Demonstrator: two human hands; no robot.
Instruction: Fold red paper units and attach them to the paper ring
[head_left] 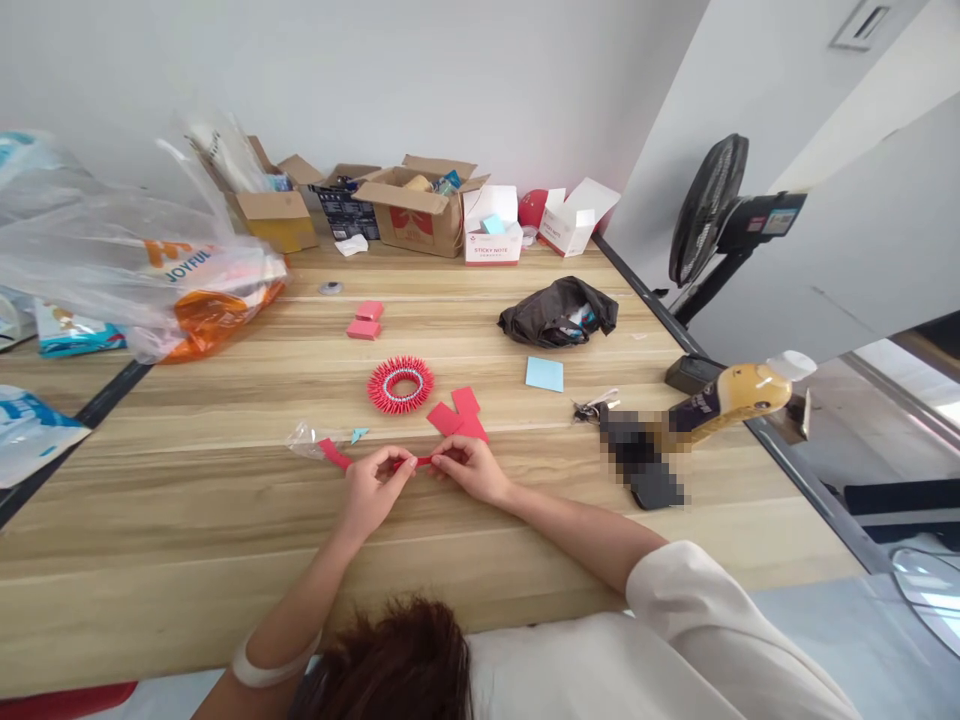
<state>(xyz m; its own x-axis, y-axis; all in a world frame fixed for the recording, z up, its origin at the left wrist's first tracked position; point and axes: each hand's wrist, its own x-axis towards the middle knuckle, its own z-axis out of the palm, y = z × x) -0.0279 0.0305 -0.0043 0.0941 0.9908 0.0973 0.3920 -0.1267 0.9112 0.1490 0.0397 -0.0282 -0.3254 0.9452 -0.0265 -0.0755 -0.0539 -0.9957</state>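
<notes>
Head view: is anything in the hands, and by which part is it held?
Yes, a narrow red piece, apparently paper: the left hand pinches it toward its left end, the right hand at its right end.
</notes>
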